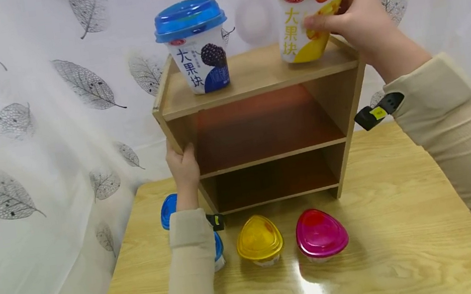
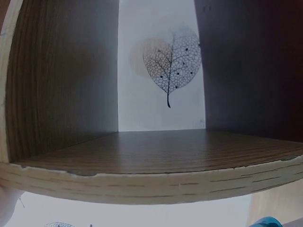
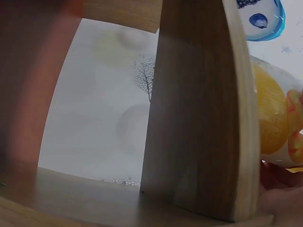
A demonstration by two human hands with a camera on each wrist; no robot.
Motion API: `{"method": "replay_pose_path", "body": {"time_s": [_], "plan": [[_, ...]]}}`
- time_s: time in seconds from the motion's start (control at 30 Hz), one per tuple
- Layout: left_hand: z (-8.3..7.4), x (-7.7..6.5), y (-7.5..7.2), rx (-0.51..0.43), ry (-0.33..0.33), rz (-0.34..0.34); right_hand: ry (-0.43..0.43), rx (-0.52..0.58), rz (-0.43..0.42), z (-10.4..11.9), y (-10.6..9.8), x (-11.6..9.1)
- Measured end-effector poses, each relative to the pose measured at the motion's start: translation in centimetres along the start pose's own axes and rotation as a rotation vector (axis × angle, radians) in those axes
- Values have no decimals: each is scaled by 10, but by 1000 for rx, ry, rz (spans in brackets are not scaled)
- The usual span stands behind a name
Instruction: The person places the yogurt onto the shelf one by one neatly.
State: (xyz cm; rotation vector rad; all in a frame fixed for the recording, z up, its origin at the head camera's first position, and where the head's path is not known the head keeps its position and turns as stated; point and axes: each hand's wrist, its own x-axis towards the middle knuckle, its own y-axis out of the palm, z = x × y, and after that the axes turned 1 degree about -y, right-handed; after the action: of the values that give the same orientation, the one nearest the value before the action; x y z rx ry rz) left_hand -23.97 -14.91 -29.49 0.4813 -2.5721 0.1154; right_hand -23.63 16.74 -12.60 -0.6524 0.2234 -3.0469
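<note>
A yellow-lidded fruit yogurt cup [image 1: 300, 27] is held by my right hand [image 1: 357, 19], thumb across its front, at the right end of the wooden shelf's top board. In the right wrist view the yellow cup [image 3: 274, 113] shows partly behind the board edge. A blue-lidded cup with a blackberry picture [image 1: 200, 56] stands upright on the top's left part. My left hand [image 1: 184, 167] grips the left side panel of the wooden shelf [image 1: 270, 158], its fingers partly hidden behind the panel. Bare inner boards [image 2: 161, 151] fill the left wrist view.
On the table [image 1: 409, 223] before the shelf stand a yellow-lidded cup [image 1: 259, 238] and a pink-lidded cup [image 1: 321, 233]. Two blue-lidded cups, one behind the left wrist [image 1: 168, 210] and one beside the sleeve [image 1: 218, 250], are partly covered. A leaf-patterned curtain [image 1: 55, 117] hangs behind.
</note>
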Motion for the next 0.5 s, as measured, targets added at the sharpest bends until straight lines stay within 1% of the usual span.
{"method": "replay_pose_path", "body": {"time_s": [0.07, 0.2, 0.43, 0.5], "plan": [[1, -1, 0, 3, 5, 3, 25, -60, -7, -2, 1, 2], [1, -3, 0, 7, 9, 2, 42, -124, -10, -6, 2, 5], [0, -3, 0, 7, 25, -9, 20, -113, 9, -6, 5, 8], [-9, -7, 1, 11, 26, -13, 19, -122, 11, -6, 6, 8]]}}
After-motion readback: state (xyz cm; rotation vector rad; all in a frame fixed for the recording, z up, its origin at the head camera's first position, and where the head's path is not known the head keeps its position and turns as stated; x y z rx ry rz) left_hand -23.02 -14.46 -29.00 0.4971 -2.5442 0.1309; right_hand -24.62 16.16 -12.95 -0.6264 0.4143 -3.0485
